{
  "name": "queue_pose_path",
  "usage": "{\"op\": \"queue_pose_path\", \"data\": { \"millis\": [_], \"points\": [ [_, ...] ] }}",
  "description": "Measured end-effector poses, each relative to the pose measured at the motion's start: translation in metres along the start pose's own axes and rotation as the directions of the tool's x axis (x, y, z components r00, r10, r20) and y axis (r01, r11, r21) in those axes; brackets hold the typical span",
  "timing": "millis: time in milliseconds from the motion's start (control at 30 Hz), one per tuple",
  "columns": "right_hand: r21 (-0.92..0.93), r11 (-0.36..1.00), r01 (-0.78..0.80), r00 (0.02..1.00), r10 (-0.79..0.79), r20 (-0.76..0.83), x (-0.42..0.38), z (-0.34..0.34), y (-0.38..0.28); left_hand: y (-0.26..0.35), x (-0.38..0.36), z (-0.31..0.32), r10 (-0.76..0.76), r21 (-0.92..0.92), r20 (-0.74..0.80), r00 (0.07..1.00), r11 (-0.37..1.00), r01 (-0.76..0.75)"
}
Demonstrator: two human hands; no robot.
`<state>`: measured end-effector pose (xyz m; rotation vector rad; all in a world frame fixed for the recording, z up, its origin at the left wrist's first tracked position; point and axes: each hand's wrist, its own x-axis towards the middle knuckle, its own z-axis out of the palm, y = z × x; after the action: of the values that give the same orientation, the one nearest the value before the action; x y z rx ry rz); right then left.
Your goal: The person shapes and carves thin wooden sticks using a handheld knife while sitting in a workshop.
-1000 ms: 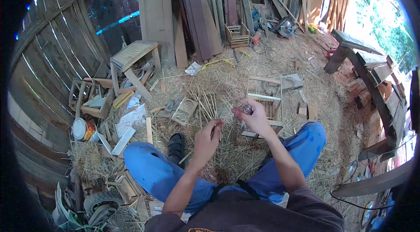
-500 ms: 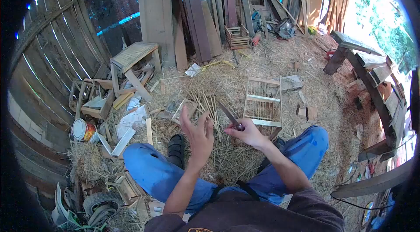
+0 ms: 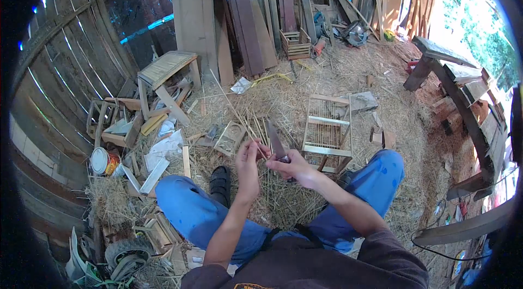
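My left hand (image 3: 249, 166) is closed in a pinch around a long thin wooden stick (image 3: 233, 109), which slants up and left from my fingers. In my right hand (image 3: 298, 168) is a knife (image 3: 275, 139), gripped by its handle with the broad blade pointing up and away from me. Both hands are close together above the ground between my knees, the knife just right of the stick's near end. Beyond them, several more thin sticks (image 3: 260, 127) lie on the straw-covered floor. A slatted wooden frame (image 3: 327, 121) rests to the right of the knife.
A small wooden frame (image 3: 229, 139) lies just left of the sticks. Further left are a wooden stool (image 3: 168, 69), scrap wood and a paint can (image 3: 102, 161). A wooden crate (image 3: 296, 44) and a circular saw (image 3: 356, 34) sit at the back; a bench (image 3: 463, 93) stands at right.
My left hand, open and empty before, has closed on a thin stick. The right hand has moved slightly left and down with the knife, whose blade now points more upright.
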<state>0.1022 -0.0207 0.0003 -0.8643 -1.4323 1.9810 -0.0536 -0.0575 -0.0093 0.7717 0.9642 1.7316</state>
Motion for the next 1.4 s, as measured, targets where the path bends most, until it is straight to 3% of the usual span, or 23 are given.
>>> {"op": "queue_pose_path", "data": {
  "millis": [133,300,400,500,667,767,867,967,1067,1167,1300,1400],
  "points": [
    [-0.068,0.998,0.014,0.999,-0.011,0.040,0.001,0.000,0.004,0.003,0.001,-0.001,-0.019,-0.048,0.000,1.000,0.999,0.019],
    [-0.147,0.982,0.116,0.985,-0.133,-0.112,0.002,-0.006,-0.006,0.006,-0.004,0.003,-0.055,-0.035,0.028,0.998,0.998,0.056],
    [-0.246,0.950,0.191,0.961,-0.232,-0.151,0.002,-0.007,-0.011,0.011,-0.011,0.001,-0.214,-0.040,0.110,0.971,0.975,0.219],
    [-0.251,0.934,0.254,0.938,-0.301,-0.172,0.003,-0.009,-0.010,0.007,-0.016,0.008,-0.269,0.087,0.092,0.959,0.961,0.261],
    [-0.266,0.901,0.341,0.915,-0.383,-0.124,0.006,-0.013,-0.011,0.000,-0.017,0.009,-0.274,0.125,0.116,0.955,0.958,0.260],
    [-0.308,0.909,0.282,0.929,-0.338,-0.148,0.006,-0.019,-0.008,-0.004,-0.018,0.008,-0.255,0.146,0.166,0.953,0.962,0.232],
    [-0.535,0.728,0.429,0.822,-0.561,-0.104,0.010,-0.021,0.000,-0.004,-0.019,0.009,-0.233,0.212,0.195,0.953,0.959,0.191],
    [-0.645,0.714,0.272,0.874,-0.464,-0.146,-0.003,-0.018,-0.016,-0.005,-0.020,0.007,-0.242,0.241,0.195,0.950,0.951,0.193],
    [-0.680,0.688,0.255,0.865,-0.477,-0.159,-0.006,-0.023,-0.019,-0.009,-0.018,0.004,-0.279,0.204,0.236,0.931,0.951,0.233],
    [-0.778,0.564,0.276,0.820,-0.561,-0.116,-0.008,-0.023,-0.023,-0.007,-0.019,0.007,-0.259,0.221,0.221,0.940,0.952,0.211],
    [-0.769,0.576,0.278,0.864,-0.499,-0.062,-0.013,-0.014,-0.026,-0.007,-0.020,0.005,-0.158,0.297,0.200,0.967,0.950,0.094],
    [-0.781,0.550,0.295,0.848,-0.527,-0.051,-0.012,-0.010,-0.029,-0.012,-0.020,0.000,-0.187,0.244,0.140,0.972,0.958,0.149]
  ]
}}
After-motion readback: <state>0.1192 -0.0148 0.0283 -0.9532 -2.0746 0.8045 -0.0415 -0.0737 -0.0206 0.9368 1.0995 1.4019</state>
